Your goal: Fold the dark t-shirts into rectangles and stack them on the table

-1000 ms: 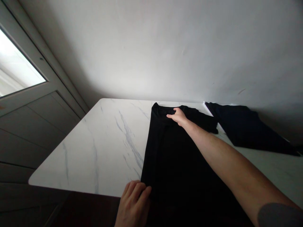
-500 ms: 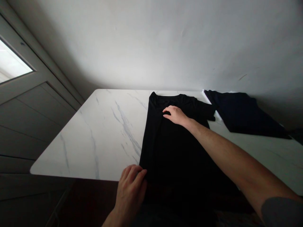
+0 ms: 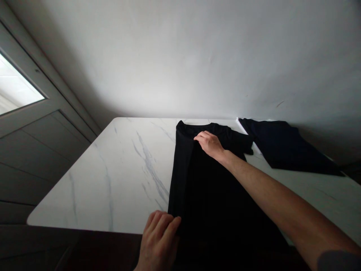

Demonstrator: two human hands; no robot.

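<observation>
A black T-shirt [image 3: 214, 192] lies on the white marbled table [image 3: 113, 169], its left side folded inward in a long straight strip. Its collar points toward the wall, and one short sleeve sticks out to the right. My right hand [image 3: 209, 143] pinches the cloth just below the collar, along the folded strip's edge. Down at the table's front edge, my left hand [image 3: 160, 238] is closed on the lower left corner of the shirt. The shirt's bottom part is lost in shadow.
Dark folded clothes [image 3: 284, 145] lie at the right against the wall [image 3: 180, 60], with something white under their left edge. A panelled door [image 3: 36, 150] with a glass pane stands beyond the table's left end.
My right fingers have closed from a loose curl into a pinch on the shirt. My left hand keeps its hold at the corner. The view has tilted up slightly.
</observation>
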